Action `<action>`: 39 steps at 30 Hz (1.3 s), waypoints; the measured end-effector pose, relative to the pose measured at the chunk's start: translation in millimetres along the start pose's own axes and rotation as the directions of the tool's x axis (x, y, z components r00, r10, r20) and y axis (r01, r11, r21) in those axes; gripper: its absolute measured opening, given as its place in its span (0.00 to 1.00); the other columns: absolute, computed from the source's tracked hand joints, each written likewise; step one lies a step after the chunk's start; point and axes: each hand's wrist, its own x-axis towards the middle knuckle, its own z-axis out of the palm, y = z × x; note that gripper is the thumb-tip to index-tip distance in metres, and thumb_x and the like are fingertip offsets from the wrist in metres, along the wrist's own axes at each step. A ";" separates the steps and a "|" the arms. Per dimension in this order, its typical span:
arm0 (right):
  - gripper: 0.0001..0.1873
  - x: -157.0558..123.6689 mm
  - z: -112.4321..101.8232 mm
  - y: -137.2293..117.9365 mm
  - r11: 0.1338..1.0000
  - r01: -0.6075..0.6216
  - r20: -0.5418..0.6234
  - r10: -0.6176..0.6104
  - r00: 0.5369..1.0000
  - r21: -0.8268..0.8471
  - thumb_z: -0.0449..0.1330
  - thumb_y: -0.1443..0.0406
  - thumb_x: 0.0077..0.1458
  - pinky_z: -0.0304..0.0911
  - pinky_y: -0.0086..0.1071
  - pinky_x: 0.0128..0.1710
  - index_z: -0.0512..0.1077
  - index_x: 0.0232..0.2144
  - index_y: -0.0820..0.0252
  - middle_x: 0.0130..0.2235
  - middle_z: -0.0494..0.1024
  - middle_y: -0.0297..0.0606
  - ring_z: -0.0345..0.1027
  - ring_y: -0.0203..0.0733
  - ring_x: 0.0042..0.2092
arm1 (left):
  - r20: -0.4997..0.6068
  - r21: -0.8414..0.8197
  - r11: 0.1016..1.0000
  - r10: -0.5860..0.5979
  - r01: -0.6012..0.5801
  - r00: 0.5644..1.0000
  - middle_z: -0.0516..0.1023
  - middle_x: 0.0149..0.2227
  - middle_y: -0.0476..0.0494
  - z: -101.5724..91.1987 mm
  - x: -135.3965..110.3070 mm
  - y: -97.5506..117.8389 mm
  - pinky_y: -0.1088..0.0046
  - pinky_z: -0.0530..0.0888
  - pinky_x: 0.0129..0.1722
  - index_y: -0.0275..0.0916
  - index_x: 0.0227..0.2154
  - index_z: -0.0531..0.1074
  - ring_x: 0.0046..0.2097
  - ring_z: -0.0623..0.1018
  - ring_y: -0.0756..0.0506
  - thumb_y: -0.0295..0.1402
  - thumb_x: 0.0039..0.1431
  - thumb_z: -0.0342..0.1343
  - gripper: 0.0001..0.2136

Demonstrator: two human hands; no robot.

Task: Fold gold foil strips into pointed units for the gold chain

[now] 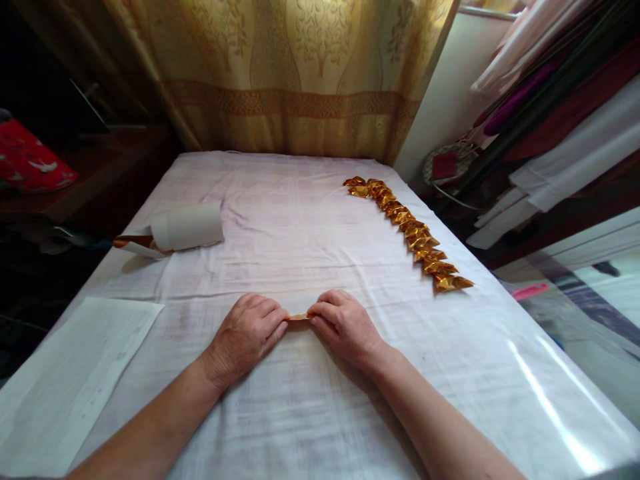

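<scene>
Between my two hands stretches a narrow folded strip of orange-gold paper [299, 318], low over the white cloth. My left hand [249, 328] is closed, pinching the strip's left end between thumb and fingers. At the other end, my right hand [344, 325] pinches it the same way. The fingers cover both ends of the strip. To the right, a curved row of shiny gold folded-foil pieces [415, 233] runs along the cloth, apart from my hands.
A white-cloth-covered table [280, 233] lies under everything. At the left are a white paper roll [187, 227] with gold-coloured sheets poking out and a flat white sheet [75, 373]. A gold curtain [300, 80] hangs behind. Clothes [565, 127] hang at the right; a red container [33, 157] stands far left.
</scene>
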 end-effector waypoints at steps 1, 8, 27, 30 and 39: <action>0.07 0.2 -0.4 0.3 1.000 -0.008 0.008 0.008 1.000 0.004 0.58 0.67 0.62 0.62 0.34 0.42 0.77 0.35 0.56 0.36 0.76 0.37 0.69 0.40 0.39 | 0.001 -0.009 1.000 -0.009 0.009 1.000 0.77 0.35 0.45 0.2 -0.2 0.5 0.64 0.67 0.46 0.40 0.36 0.75 0.40 0.73 0.45 0.33 0.69 0.48 0.11; 0.10 4.6 -1.8 -4.0 0.991 -0.092 0.057 0.098 0.994 -0.095 0.58 0.65 0.64 0.59 0.33 0.38 0.76 0.30 0.57 0.32 0.76 0.36 0.68 0.40 0.36 | 0.039 -0.069 0.992 -0.108 0.110 0.993 0.78 0.34 0.47 1.0 0.0 4.0 0.64 0.67 0.43 0.40 0.38 0.74 0.39 0.74 0.44 0.33 0.69 0.48 0.09; 0.06 6.7 12.4 -6.2 0.961 -0.243 -0.081 0.234 0.969 -0.135 0.63 0.65 0.59 0.53 0.33 0.36 0.70 0.30 0.58 0.31 0.76 0.34 0.67 0.41 0.35 | -0.022 0.062 0.965 -0.255 0.256 0.967 0.77 0.39 0.44 9.9 -0.9 14.3 0.63 0.69 0.43 0.39 0.44 0.69 0.41 0.75 0.41 0.32 0.65 0.54 0.06; 0.05 6.0 13.9 -4.4 0.964 -0.227 -0.085 0.217 0.972 -0.140 0.62 0.65 0.60 0.53 0.33 0.36 0.71 0.31 0.58 0.32 0.76 0.35 0.68 0.41 0.35 | 0.026 0.020 0.966 -0.260 0.259 0.965 0.76 0.39 0.46 7.1 -0.8 13.3 0.63 0.68 0.43 0.42 0.44 0.72 0.41 0.74 0.42 0.31 0.65 0.54 0.07; 0.10 3.1 13.9 -5.3 0.965 -0.176 -0.069 0.165 0.984 -0.195 0.53 0.65 0.66 0.60 0.35 0.42 0.76 0.39 0.57 0.40 0.79 0.41 0.70 0.44 0.42 | 0.095 -0.098 0.946 -0.300 0.309 0.949 0.77 0.39 0.48 4.8 1.6 10.0 0.64 0.67 0.43 0.47 0.43 0.77 0.42 0.74 0.44 0.30 0.64 0.56 0.08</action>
